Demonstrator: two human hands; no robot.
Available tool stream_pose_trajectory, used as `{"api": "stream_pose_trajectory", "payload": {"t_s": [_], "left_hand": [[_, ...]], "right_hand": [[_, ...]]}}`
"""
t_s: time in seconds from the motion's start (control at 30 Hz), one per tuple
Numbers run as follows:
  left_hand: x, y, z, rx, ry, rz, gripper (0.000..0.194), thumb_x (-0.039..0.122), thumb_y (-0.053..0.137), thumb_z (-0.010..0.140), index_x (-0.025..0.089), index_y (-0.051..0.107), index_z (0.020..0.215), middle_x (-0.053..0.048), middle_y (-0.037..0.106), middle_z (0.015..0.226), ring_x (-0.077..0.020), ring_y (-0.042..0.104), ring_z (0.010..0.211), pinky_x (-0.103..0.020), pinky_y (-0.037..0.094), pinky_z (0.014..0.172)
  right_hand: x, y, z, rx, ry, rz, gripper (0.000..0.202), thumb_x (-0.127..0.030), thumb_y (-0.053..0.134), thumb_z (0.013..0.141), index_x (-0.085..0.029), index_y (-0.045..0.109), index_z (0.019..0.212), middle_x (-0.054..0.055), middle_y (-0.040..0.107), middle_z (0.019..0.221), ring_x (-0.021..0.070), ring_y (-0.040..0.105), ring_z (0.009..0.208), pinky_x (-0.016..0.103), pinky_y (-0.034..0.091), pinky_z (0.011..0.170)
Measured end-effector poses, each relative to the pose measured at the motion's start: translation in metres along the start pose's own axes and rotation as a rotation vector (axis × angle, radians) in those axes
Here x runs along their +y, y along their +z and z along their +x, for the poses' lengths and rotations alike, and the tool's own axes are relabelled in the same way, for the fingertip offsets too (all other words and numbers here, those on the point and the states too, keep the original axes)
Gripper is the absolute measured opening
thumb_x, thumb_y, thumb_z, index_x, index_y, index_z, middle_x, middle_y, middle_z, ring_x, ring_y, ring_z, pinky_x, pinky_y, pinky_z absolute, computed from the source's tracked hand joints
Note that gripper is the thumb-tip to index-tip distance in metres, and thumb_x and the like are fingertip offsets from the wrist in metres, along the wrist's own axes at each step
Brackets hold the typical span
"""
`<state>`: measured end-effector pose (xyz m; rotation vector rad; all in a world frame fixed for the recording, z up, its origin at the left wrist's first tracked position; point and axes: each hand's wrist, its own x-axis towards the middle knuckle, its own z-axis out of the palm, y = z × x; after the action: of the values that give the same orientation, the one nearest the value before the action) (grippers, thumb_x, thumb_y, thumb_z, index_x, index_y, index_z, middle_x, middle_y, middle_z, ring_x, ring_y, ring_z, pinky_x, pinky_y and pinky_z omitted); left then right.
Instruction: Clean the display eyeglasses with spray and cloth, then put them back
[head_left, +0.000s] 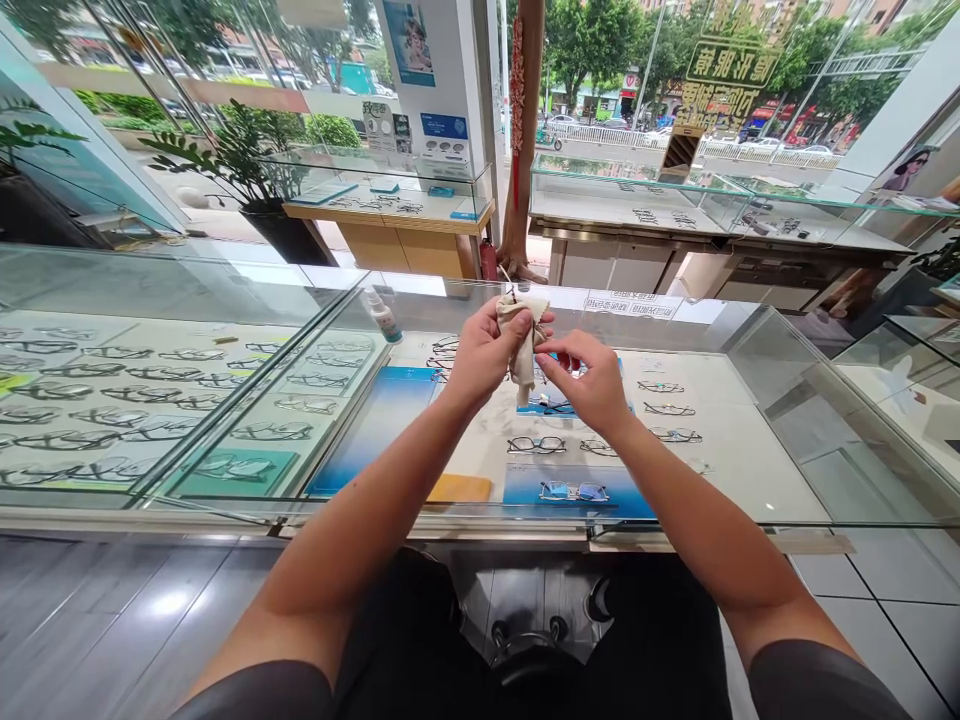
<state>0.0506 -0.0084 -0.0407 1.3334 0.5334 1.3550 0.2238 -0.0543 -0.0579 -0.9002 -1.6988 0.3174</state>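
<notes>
Above the glass counter, my left hand (487, 345) is closed around a crumpled beige cloth (523, 345). A thin dark piece, perhaps part of an eyeglass frame, pokes out of the cloth's top; the rest is hidden in the folds. My right hand (592, 380) is just to the right, thumb and forefinger pinched together at the cloth's edge. What lies between those fingertips is too small to make out. Under the glass, below my hands, are a pair of dark-rimmed eyeglasses (537, 445) and blue-tinted eyeglasses (574, 491).
A white spray bottle (383, 316) stands at the left on the counter. Rows of eyeglasses (142, 394) fill the left display case. Farther off are a potted plant (262, 190), a wooden-fronted display case (405, 240) and another glass case (622, 205).
</notes>
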Motion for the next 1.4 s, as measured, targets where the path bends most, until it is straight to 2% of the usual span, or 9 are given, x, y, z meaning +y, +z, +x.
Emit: {"api": "stream_pose_trajectory", "payload": {"t_s": [0.13, 0.27, 0.47, 0.7, 0.83, 0.93, 1.07, 1.2, 1.4], "left_hand": [[-0.003, 0.004, -0.003, -0.007, -0.004, 0.001, 0.054, 0.058, 0.093, 0.086, 0.017, 0.072, 0.114, -0.014, 0.086, 0.116, -0.0214, 0.083, 0.093, -0.034, 0.068, 0.083], [-0.004, 0.003, -0.004, -0.05, -0.036, 0.008, 0.053, 0.055, 0.093, 0.087, 0.017, 0.076, 0.119, -0.013, 0.086, 0.117, -0.0238, 0.083, 0.098, -0.033, 0.065, 0.083], [0.001, -0.001, 0.0, -0.148, -0.084, -0.006, 0.052, 0.043, 0.105, 0.072, 0.015, 0.08, 0.108, -0.012, 0.086, 0.108, -0.0242, 0.081, 0.101, -0.035, 0.062, 0.092], [-0.005, 0.006, -0.005, 0.018, -0.005, 0.081, 0.053, 0.065, 0.093, 0.083, 0.016, 0.075, 0.091, -0.006, 0.08, 0.081, -0.0148, 0.071, 0.068, -0.026, 0.053, 0.063], [-0.004, 0.005, -0.003, 0.007, -0.032, 0.06, 0.061, 0.076, 0.082, 0.088, 0.016, 0.074, 0.09, -0.007, 0.079, 0.082, -0.0161, 0.071, 0.07, -0.027, 0.053, 0.063], [-0.001, -0.001, 0.002, -0.093, -0.108, -0.053, 0.058, 0.069, 0.092, 0.082, 0.016, 0.078, 0.1, -0.007, 0.08, 0.089, -0.0168, 0.073, 0.08, -0.028, 0.058, 0.073], [0.001, -0.009, 0.006, -0.109, -0.194, -0.128, 0.051, 0.057, 0.101, 0.076, 0.017, 0.081, 0.099, -0.004, 0.078, 0.089, -0.0131, 0.07, 0.08, -0.026, 0.06, 0.079], [-0.004, -0.012, 0.006, -0.097, -0.275, -0.098, 0.046, 0.052, 0.103, 0.075, 0.016, 0.083, 0.097, -0.006, 0.081, 0.091, -0.0147, 0.072, 0.082, -0.027, 0.059, 0.077], [-0.011, -0.01, 0.004, -0.138, -0.36, -0.106, 0.053, 0.054, 0.101, 0.077, 0.014, 0.082, 0.105, -0.008, 0.082, 0.092, -0.0163, 0.074, 0.082, -0.03, 0.059, 0.08]], "right_hand": [[0.001, 0.004, -0.001, 0.005, 0.068, 0.034, 0.013, -0.035, 0.077, 0.099, -0.026, 0.083, 0.092, 0.001, 0.065, 0.077, 0.0189, 0.053, 0.074, 0.038, 0.044, 0.076], [0.006, 0.005, -0.001, -0.018, 0.24, 0.215, 0.018, -0.042, 0.082, 0.093, -0.025, 0.081, 0.087, 0.0, 0.066, 0.079, 0.0173, 0.05, 0.072, 0.037, 0.042, 0.073], [0.014, -0.003, 0.005, -0.072, 0.442, 0.517, 0.025, -0.049, 0.09, 0.083, -0.026, 0.08, 0.082, 0.0, 0.065, 0.081, 0.0177, 0.053, 0.079, 0.037, 0.043, 0.077], [0.004, 0.002, 0.005, -0.161, 0.457, 0.633, 0.036, -0.052, 0.095, 0.078, -0.025, 0.073, 0.07, -0.001, 0.062, 0.084, 0.0194, 0.056, 0.089, 0.039, 0.046, 0.088], [0.003, 0.004, 0.004, -0.118, 0.518, 0.715, 0.037, -0.052, 0.096, 0.074, -0.024, 0.072, 0.07, 0.0, 0.067, 0.088, 0.0195, 0.059, 0.092, 0.038, 0.047, 0.09], [0.006, -0.002, 0.008, -0.074, 0.595, 0.746, 0.032, -0.049, 0.095, 0.073, -0.025, 0.075, 0.076, -0.001, 0.067, 0.082, 0.017, 0.055, 0.082, 0.035, 0.046, 0.083], [0.012, -0.012, 0.014, 0.031, 0.638, 0.758, 0.03, -0.048, 0.094, 0.071, -0.027, 0.074, 0.08, -0.001, 0.065, 0.08, 0.0153, 0.048, 0.074, 0.033, 0.041, 0.071], [0.015, -0.017, 0.019, 0.094, 0.632, 0.733, 0.033, -0.048, 0.095, 0.066, -0.028, 0.072, 0.08, 0.0, 0.068, 0.087, 0.017, 0.053, 0.079, 0.033, 0.044, 0.07], [0.014, -0.015, 0.02, 0.048, 0.63, 0.76, 0.041, -0.055, 0.095, 0.063, -0.027, 0.07, 0.081, 0.0, 0.071, 0.088, 0.0185, 0.06, 0.084, 0.034, 0.05, 0.076]]}}
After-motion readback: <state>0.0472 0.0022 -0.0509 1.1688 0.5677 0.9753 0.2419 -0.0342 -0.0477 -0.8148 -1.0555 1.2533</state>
